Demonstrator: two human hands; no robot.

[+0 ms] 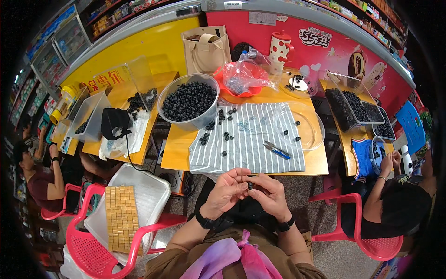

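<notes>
Just off the table's near edge, my left hand [227,191] and my right hand [269,194] meet, fingertips closed on a small black part [250,185]. Its detail is mostly hidden by the fingers. Beyond them a grey-and-white striped cloth [251,160] covers the table's middle, scattered with several loose black parts [226,136] and some tiny bluish bits [251,126]. Blue-handled nippers [278,150] lie on the cloth's right side. A round clear tub [195,124] full of the same black parts [189,100] stands at the cloth's far left corner.
A clear round lid [304,148] lies on the right. Behind are a red bowl [253,92] with a plastic bag, a dotted cup [278,49] and a beige bag [204,51]. Pink chairs [100,251] flank me. Other people sit at side tables holding clear bins [367,109].
</notes>
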